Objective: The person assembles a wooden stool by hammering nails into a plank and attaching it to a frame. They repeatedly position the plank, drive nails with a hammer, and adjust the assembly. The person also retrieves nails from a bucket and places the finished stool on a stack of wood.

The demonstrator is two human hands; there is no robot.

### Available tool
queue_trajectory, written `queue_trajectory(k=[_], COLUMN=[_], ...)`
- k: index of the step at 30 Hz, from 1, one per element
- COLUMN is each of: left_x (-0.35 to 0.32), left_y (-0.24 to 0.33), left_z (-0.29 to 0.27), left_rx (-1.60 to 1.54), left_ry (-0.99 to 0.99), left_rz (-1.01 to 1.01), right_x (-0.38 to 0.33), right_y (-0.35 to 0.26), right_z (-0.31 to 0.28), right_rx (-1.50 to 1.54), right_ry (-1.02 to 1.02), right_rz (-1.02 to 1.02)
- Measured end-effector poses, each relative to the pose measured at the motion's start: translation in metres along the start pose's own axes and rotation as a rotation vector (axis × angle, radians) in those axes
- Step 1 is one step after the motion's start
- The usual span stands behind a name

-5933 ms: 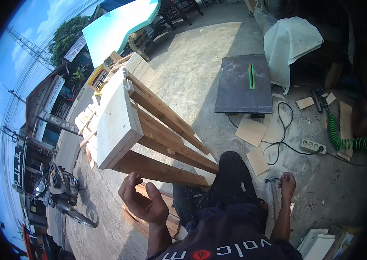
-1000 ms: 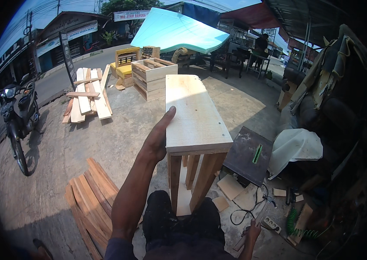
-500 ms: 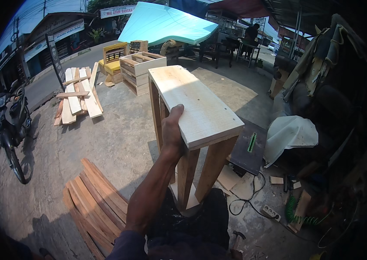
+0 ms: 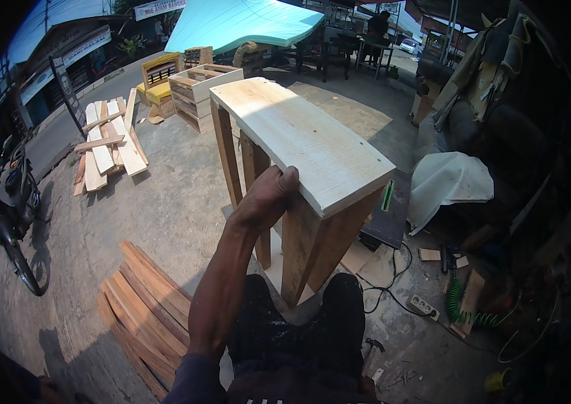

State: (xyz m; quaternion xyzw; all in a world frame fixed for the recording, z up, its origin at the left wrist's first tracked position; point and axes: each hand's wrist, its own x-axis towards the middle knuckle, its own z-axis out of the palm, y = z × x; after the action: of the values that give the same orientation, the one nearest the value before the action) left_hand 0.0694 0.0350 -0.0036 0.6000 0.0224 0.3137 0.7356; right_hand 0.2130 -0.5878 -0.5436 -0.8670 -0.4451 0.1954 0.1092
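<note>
A tall narrow wooden frame (image 4: 312, 141), with a pale top board and upright slats beneath it, stands on end in front of my knees. My left hand (image 4: 265, 198) is closed on the left edge of the top board, thumb on the upper face and fingers tucked below, where the wood hides them. Several small nail or screw marks dot the board. I cannot see my right hand. A hammer (image 4: 373, 346) lies beside my right leg, its handle partly cut off from sight.
Curved brown planks (image 4: 144, 303) lie at the left. Farther off are pale boards (image 4: 107, 148), a slatted crate (image 4: 198, 97) and a motorcycle (image 4: 12, 209). At the right are a dark small table (image 4: 393, 215), a power strip (image 4: 424, 307), cables and a green coiled hose (image 4: 460, 306).
The frame's top has tilted, its near end coming toward the right and its far end left. My left hand has risen slightly rightward with it, still gripping the edge. The view has shifted downward.
</note>
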Motion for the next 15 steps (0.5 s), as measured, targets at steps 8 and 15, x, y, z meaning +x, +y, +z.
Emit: queue_trajectory(k=[8,15], left_x=[0.008,0.008], left_y=[-0.013,-0.020], left_z=[0.020,0.069], left_rx=[0.065,0.278], left_ry=[0.126,0.327], left_rz=[0.105,0.117], right_x=[-0.003,-0.003], right_y=[0.006,-0.045], right_z=[-0.015,-0.036], right_rx=[0.030,0.737], right_ry=[-0.085,0.037], right_rz=[0.157,0.419])
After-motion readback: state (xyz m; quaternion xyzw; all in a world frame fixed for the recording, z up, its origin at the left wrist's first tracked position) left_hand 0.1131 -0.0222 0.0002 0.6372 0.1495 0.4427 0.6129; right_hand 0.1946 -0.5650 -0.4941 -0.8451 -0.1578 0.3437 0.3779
